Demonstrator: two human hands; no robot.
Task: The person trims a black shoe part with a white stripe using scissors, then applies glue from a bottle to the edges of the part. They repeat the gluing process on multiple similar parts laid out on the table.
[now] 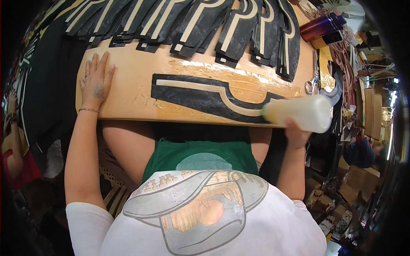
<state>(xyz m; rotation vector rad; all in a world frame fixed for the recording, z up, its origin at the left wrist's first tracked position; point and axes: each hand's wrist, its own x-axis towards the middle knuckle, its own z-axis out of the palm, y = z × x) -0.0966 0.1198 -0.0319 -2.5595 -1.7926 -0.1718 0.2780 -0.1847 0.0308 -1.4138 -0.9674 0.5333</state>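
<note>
My left hand (96,81) lies flat, fingers apart, on the left end of a tan wooden board (136,91) resting across my lap. My right hand (295,135) grips a translucent white squeeze bottle (299,112) held sideways, its green nozzle touching the right end of a black cut piece with a cream stripe (205,96) lying on the board. Shiny wet glue patches (252,87) spread around that piece.
Several black pieces with cream stripes (200,23) overlap in a row along the far edge of the board. Scissors (311,83), a purple metal bottle (322,25) and scraps lie at the right. Another person's arm (10,128) shows at the far left.
</note>
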